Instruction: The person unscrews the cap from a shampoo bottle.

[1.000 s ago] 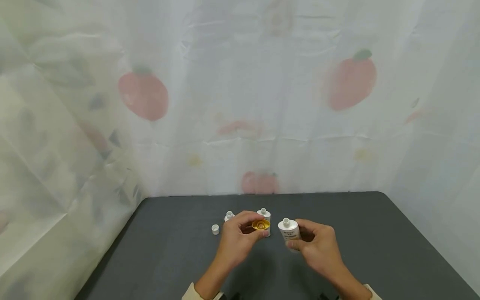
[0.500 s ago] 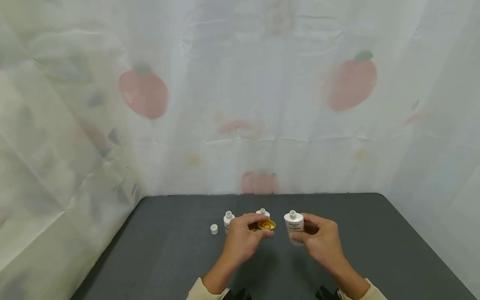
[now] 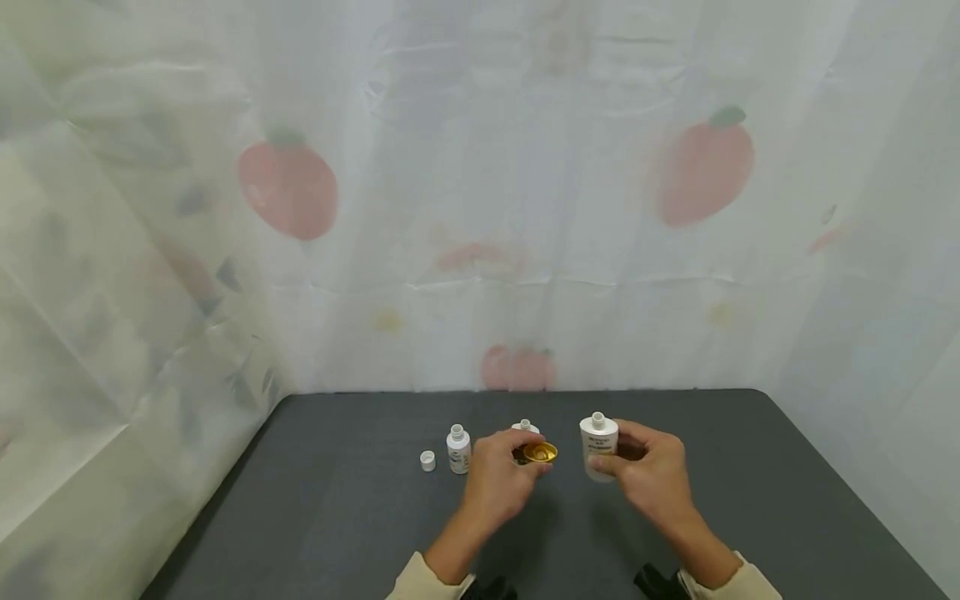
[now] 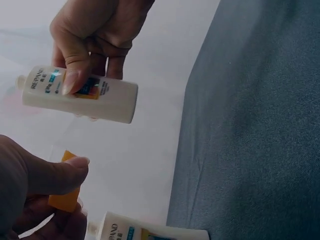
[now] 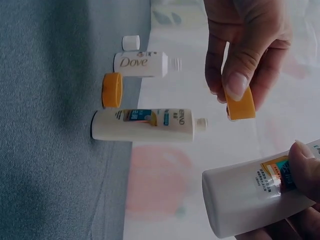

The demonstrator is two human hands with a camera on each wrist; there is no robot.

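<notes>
Two hands are busy: my right hand grips the uncapped white bottle upright above the dark table, my left hand pinches the orange cap just beside it. Tilting the cap could cross-thread it, or it slips and rolls away

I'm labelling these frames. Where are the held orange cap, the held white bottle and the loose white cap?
orange cap (image 5: 240, 108), right wrist view, its side wall.
white bottle (image 3: 598, 445), head view, its body.
white cap (image 3: 427, 460), head view, its top.

Dove bottle, white cap, second orange cap, uncapped bottle on dark table.
</notes>
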